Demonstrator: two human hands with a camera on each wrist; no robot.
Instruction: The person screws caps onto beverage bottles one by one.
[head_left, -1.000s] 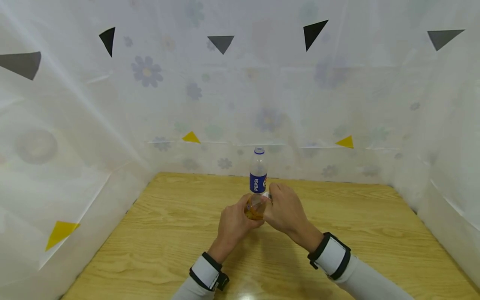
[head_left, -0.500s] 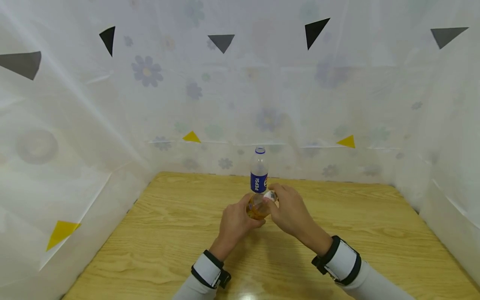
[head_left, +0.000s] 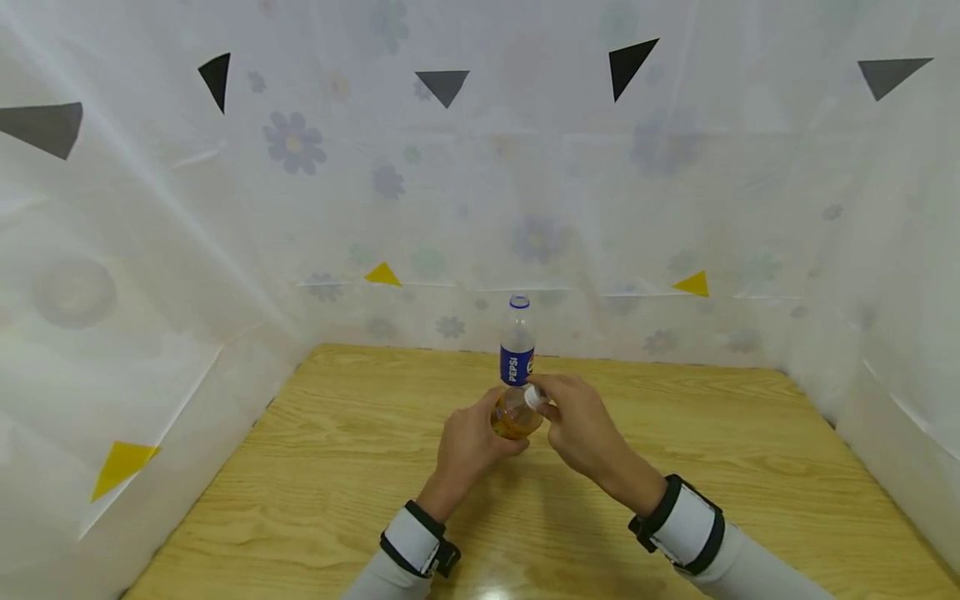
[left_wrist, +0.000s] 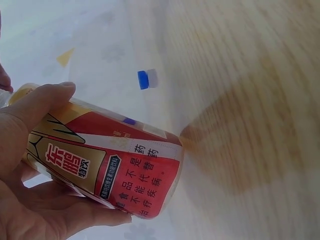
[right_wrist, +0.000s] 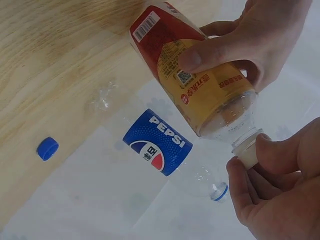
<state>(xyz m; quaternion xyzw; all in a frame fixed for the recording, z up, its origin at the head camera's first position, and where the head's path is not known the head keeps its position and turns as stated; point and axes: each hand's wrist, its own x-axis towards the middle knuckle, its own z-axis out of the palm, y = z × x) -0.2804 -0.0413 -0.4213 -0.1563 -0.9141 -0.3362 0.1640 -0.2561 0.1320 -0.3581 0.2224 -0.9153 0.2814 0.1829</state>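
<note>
My left hand (head_left: 470, 446) grips a drink bottle (left_wrist: 115, 155) with a red and gold label round its body, tilted so its neck leans to the right in the head view. On its neck sits a white cap (right_wrist: 247, 150), which my right hand (head_left: 588, 429) pinches between thumb and fingertips. Just behind stands a clear Pepsi bottle (head_left: 517, 364) with a blue label and an uncapped mouth. The right wrist view shows its blue neck ring (right_wrist: 219, 192). A loose blue cap (right_wrist: 47, 148) lies on the table, hidden in the head view.
The wood-grain table (head_left: 345, 467) ends at a pale flower-printed sheet (head_left: 465, 183) at the back, with more sheeting on both sides. Black, grey and yellow triangles (head_left: 384, 274) dot the sheet.
My right hand's fingers have shifted round the white cap and the wrist has turned, moving slightly right. The left hand keeps its grip, and the Pepsi bottle stays in place.
</note>
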